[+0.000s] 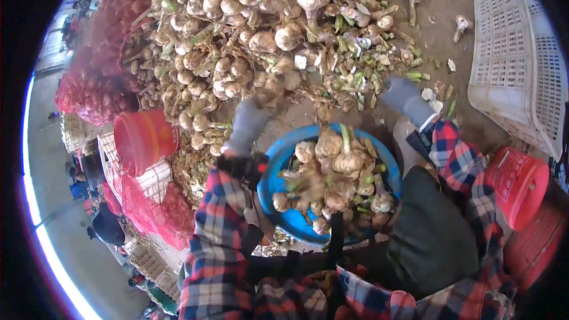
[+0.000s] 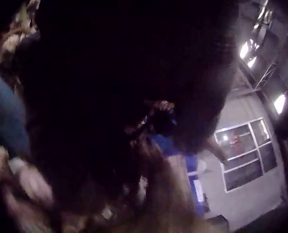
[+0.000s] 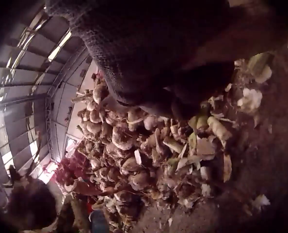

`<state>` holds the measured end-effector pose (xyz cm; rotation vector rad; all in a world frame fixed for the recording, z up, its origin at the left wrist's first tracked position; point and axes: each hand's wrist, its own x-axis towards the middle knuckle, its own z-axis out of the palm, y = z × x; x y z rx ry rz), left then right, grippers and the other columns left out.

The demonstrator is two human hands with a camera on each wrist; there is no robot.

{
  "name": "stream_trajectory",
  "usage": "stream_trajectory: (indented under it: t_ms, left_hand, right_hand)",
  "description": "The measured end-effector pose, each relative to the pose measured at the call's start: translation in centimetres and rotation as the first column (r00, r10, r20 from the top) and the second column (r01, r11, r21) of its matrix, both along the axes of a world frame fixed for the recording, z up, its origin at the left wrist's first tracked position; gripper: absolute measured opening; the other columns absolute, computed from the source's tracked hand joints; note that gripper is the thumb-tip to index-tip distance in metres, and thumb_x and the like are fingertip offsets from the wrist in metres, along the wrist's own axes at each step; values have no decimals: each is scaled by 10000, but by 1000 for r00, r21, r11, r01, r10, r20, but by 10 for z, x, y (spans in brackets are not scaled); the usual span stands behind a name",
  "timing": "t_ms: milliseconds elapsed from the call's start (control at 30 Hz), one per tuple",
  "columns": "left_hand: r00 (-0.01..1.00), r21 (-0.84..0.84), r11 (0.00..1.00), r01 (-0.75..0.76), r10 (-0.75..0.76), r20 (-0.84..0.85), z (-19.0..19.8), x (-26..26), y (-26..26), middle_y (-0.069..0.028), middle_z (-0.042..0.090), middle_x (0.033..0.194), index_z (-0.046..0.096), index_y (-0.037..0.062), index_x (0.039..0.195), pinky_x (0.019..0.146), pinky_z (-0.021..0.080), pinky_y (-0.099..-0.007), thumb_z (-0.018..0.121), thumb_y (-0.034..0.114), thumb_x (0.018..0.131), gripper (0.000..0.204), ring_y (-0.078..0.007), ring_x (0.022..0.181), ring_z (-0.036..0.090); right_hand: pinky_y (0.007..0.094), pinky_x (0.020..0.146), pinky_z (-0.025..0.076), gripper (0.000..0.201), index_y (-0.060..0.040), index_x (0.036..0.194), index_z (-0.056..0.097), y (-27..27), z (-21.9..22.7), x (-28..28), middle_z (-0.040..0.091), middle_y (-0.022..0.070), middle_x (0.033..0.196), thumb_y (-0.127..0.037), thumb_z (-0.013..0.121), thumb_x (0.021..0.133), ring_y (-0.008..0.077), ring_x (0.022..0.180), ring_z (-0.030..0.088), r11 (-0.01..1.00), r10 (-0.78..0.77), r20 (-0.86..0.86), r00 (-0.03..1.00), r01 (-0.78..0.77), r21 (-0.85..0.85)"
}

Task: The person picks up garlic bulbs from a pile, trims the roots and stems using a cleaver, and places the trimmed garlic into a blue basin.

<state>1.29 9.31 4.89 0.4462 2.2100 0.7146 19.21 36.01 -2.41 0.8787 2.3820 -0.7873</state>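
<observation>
Left grip [image 1: 244,125] near garlic heap [image 1: 230,29], right grip [image 1: 408,99] by stalk pieces [image 1: 417,75], closure of both impossible to tell.

Cannot make out in the head view the blurred fingertips of the left hand [image 1: 249,123], nor anything in its grasp against the garlic heap [image 1: 231,6]. Nor make out the fingertips of the right hand [image 1: 408,99], lost in shadow in the right wrist view and cut off there by the top edge. Cannot see much of the blue basin [image 1: 277,169] beneath blurred garlic bulbs [image 1: 335,192]. Cannot follow the heap past the head view's top edge, nor the white plastic crate [image 1: 504,41] past the right. Cannot read the small print on the red bucket [image 1: 515,192] below the crate. Cannot identify the dark rounded shape [image 3: 30,206], lower left in the right wrist view. Mostly black in the left wrist view, with brown smears below.
</observation>
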Motion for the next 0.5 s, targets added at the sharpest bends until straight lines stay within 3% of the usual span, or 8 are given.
stream_trajectory:
  t_ms: [33,67,133,167,233,367,400,500]
  left_hand:
    - [901,-321,943,87,-212,-378,0,-9,6,-125,568,932,529,80,967,767,421,-356,622,277,647,388,-277,894,539]
    - [902,-322,943,85,-210,-378,-18,-13,5,-125,568,932,529,80,967,767,421,-356,622,277,647,388,-277,894,539]
    - [489,-553,827,97,-524,-698,-66,-17,-5,-140,577,907,544,98,958,765,419,-361,621,265,637,370,-290,891,540]
    - [484,-546,832,98,-519,-705,-66,-24,3,-140,577,907,544,98,958,765,419,-361,621,265,637,370,-290,891,540]
    - [947,-557,831,14,-190,-259,-63,-28,12,-148,575,924,540,78,960,761,420,-358,603,235,643,360,-291,901,536]
    - [969,-80,996,38,-56,-242,-47,-7,11,-158,575,925,519,45,1014,743,425,-328,610,159,642,400,-273,896,543]
    - [969,-80,996,37,-55,-240,-52,-1,12,-158,575,925,519,45,1014,743,425,-328,610,159,642,400,-273,896,543]
    - [996,423,903,-77,84,3,-63,15,22,-92,597,867,527,10,981,691,434,-272,654,72,600,407,-169,810,551]
  right_hand:
    - [362,819,404,354,-176,1024,542,0,5,-6,552,143,996,-294,466,699,286,936,522,1000,1,-7,1000,-1,8]
    - [359,824,402,365,-185,1034,536,-8,15,-11,547,140,1009,-299,468,695,285,940,520,1000,5,45,999,-4,-24]
    - [357,829,400,376,-195,1045,530,-24,19,-11,542,138,1021,-304,470,690,284,943,518,998,12,102,995,-6,-63]
    - [358,831,398,386,-190,1056,521,-26,13,-11,537,138,1032,-310,465,693,285,942,519,998,44,72,996,-41,-39]
    - [362,839,394,413,-176,1092,494,-24,-6,-9,522,136,1059,-314,446,705,290,953,513,992,114,87,990,-110,-55]
    - [365,833,400,382,-149,1074,509,-28,18,-22,535,150,1025,-253,422,717,280,955,514,982,100,85,991,-85,-166]
    - [365,833,400,382,-149,1074,509,-36,28,-30,535,150,1025,-253,422,717,280,955,514,982,102,87,991,-86,-166]
    - [369,804,413,342,-130,1024,536,-55,45,-43,553,151,985,-228,438,712,277,925,527,963,209,7,978,-205,-178]
